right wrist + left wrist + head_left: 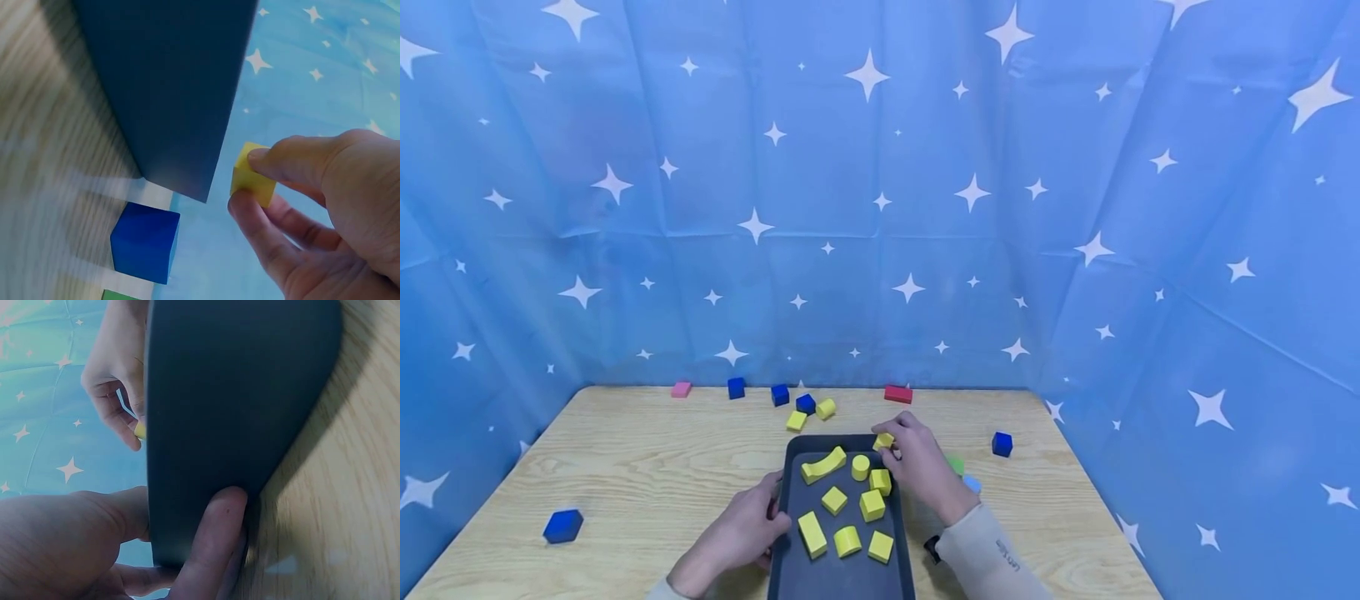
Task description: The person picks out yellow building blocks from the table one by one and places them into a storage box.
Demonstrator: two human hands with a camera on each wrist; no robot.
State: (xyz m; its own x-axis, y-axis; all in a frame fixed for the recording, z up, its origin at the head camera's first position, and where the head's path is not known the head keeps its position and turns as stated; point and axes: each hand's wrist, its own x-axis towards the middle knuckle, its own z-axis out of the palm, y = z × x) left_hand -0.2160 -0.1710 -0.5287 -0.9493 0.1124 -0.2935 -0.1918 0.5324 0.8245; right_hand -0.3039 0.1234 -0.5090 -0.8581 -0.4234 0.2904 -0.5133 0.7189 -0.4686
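A dark grey tray (850, 579) holds several yellow blocks, among them an arch-like curved piece (823, 465), a small cylinder (861, 467) and a half-round block (847, 542). My left hand (741, 522) grips the tray's left side, with the thumb at the rim and a finger (215, 531) pressed against the outer wall. Over the far right corner, my right hand (922, 467) pinches a small yellow block (253, 175) between thumb and fingertips. In the right wrist view this block shows just beyond the tray's edge.
Behind the tray lie a yellow cylinder (826, 408), a yellow block (797, 421) and several blue cubes (780, 395). A red block (898, 394) and a pink one (681, 389) lie along the back edge. Green (956, 464) and light blue pieces (972, 484) peek out beside my right wrist.
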